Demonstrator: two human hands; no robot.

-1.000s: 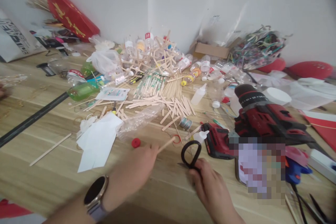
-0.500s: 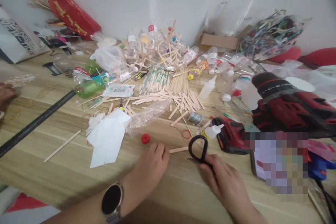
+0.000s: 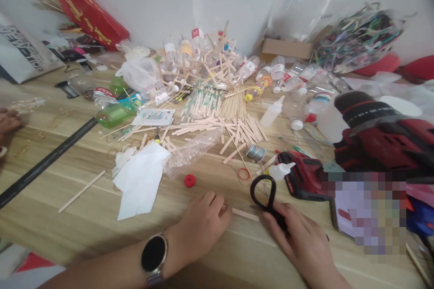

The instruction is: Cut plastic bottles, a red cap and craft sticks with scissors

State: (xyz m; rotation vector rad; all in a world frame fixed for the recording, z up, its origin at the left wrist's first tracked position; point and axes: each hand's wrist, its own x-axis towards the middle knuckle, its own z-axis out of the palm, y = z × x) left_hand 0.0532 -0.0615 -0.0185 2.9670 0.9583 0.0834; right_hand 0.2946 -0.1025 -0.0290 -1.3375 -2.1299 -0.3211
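Observation:
Low over the wooden table, my left hand [image 3: 207, 217] has its fingers closed on one end of a flat wooden craft stick [image 3: 247, 214]. The stick points right, towards my right hand [image 3: 298, 239]. That hand is wrapped around a pair of black-handled scissors [image 3: 263, 192], with one loop sticking up above the fingers. A short bit of blade shows near the stick's free end; whether it touches the wood I cannot tell. Just beyond my left hand lies a red round cap-like piece [image 3: 190, 180]. White paper [image 3: 142, 185] and a clear crushed plastic bottle [image 3: 193, 151] lie farther left and behind.
A red and black power drill [image 3: 383, 140], its battery [image 3: 305, 176] and a blurred-out phone [image 3: 342, 216] crowd the right. Several craft sticks [image 3: 210, 126] and bottles pile up at the back. A black tube [image 3: 47, 162] lies left, near another person's hand [image 3: 8, 122].
Both hands have shifted slightly right and down in view. The stick now slants down to the right, where before it tilted slightly up. The scissors stay in my right hand.

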